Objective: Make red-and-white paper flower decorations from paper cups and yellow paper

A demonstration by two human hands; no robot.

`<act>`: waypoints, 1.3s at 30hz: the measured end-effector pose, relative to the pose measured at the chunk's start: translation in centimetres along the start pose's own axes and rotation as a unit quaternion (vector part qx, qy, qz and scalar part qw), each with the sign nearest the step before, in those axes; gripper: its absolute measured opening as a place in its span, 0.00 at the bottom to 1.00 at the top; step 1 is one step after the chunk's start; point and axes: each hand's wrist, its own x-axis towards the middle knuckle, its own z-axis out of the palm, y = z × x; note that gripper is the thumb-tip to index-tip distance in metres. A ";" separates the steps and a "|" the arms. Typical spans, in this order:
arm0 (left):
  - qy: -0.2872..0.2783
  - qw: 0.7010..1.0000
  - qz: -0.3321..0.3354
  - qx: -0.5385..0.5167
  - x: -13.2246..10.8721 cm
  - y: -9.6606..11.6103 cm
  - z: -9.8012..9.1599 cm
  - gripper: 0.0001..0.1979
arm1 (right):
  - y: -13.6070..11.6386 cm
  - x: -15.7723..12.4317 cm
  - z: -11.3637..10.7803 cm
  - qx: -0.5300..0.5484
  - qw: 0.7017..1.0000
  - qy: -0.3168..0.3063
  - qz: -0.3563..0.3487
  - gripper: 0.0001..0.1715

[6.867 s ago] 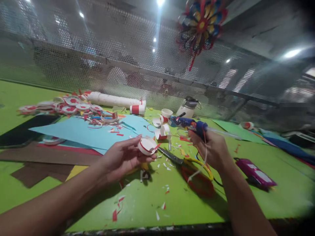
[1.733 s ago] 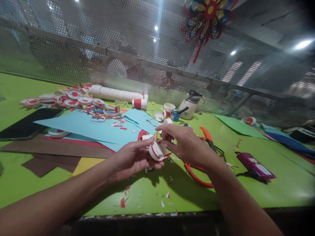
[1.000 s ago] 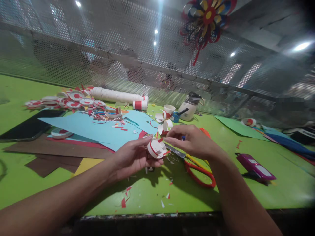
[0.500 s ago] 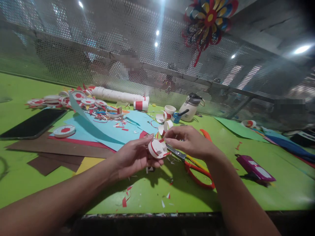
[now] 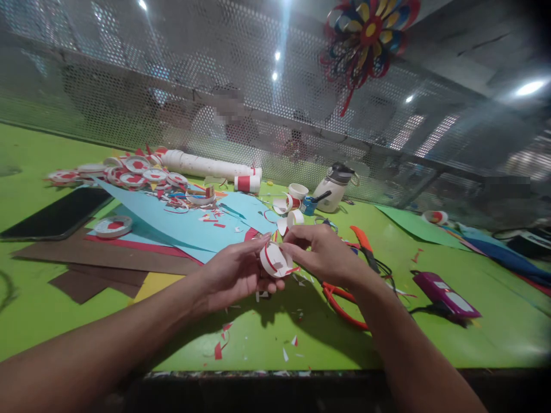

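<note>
Between the fingers of my left hand (image 5: 235, 269) is a short cut piece of white paper cup (image 5: 272, 261) with a red strip around it, tilted so that its inside shows. My right hand (image 5: 316, 249) has its thumb and fingertips pinched at the cup piece's upper right edge. A small red sliver sticks out at the cup's lower right. Under my right wrist lie scissors with orange handles (image 5: 340, 310), their blades mostly hidden. Just beyond the right fingers sits another white cut cup ring (image 5: 295, 218).
A pile of red-and-white discs (image 5: 135, 172), a phone (image 5: 58, 213) and blue paper (image 5: 172, 223) lie left. Behind stand a long stack of cups (image 5: 210, 166), a blue pot (image 5: 309, 205) and a bottle (image 5: 333, 186). An orange cutter (image 5: 364, 244) and purple device (image 5: 447, 295) lie right.
My right hand has shifted slightly left and down against the cup piece, its fingers closer in. The near blue sheet has flattened and leans further left. My left hand is nearly still.
</note>
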 end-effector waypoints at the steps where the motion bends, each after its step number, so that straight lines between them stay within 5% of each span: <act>1: -0.001 1.000 -0.001 0.001 0.0 0.0 0.0 0.16 | 0.0 0.0 0.1 0.001 1.000 0.000 0.002 0.10; 10: 0.006 1.000 -0.002 0.006 0.1 0.5 -0.1 0.17 | 0.4 0.2 -0.3 0.019 0.999 0.024 -0.016 0.22; 18: 0.011 0.998 -0.050 0.034 0.0 0.4 -0.3 0.18 | -0.1 0.0 0.3 0.132 0.991 -0.036 0.014 0.09; 28: 0.031 0.995 -0.095 0.023 0.0 0.2 -0.2 0.17 | 1.0 0.5 0.3 0.290 0.947 -0.131 0.047 0.07; 39: 0.056 0.995 0.023 0.077 0.0 0.8 -0.2 0.19 | 3.6 1.6 0.3 0.449 0.878 -0.053 0.158 0.09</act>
